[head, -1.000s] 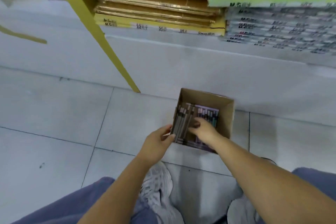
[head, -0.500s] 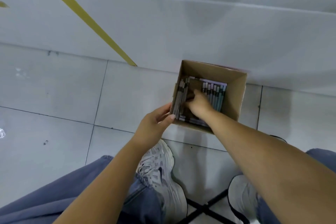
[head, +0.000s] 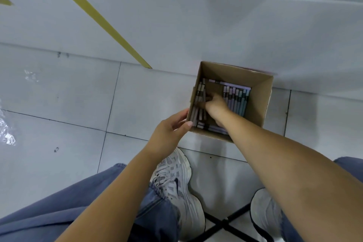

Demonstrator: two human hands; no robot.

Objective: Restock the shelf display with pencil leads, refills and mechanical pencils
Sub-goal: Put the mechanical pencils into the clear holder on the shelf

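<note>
Pale grey floor tiles (head: 59,104) with dark grout lines run under everything. Beyond the fingers rises the white base panel (head: 196,25) of a shelf unit, crossed by a slanting yellow strip (head: 98,17) that meets the floor to the left of both hands. A cardboard box (head: 261,108) stands open on the tiles against that panel. The left hand (head: 169,135) grips its near left corner, with the thumb over the rim and the other fingers bent along the outer wall. The right hand (head: 215,104) is down inside the box, its fingers curled round the brown-grey pencils (head: 198,104) stacked along the left wall. How many it holds is hidden by the knuckles. Just right of those fingers lies a row of pastel pencils (head: 237,100), side by side on flat packs, and the right forearm covers their near ends. Below the hands are blue trousers (head: 78,202), a white left shoe (head: 176,182) and a white right shoe (head: 263,212), with crossed black bars (head: 224,224) on the floor between them. Crinkled clear plastic (head: 5,131) lies far left of the left hand.
</note>
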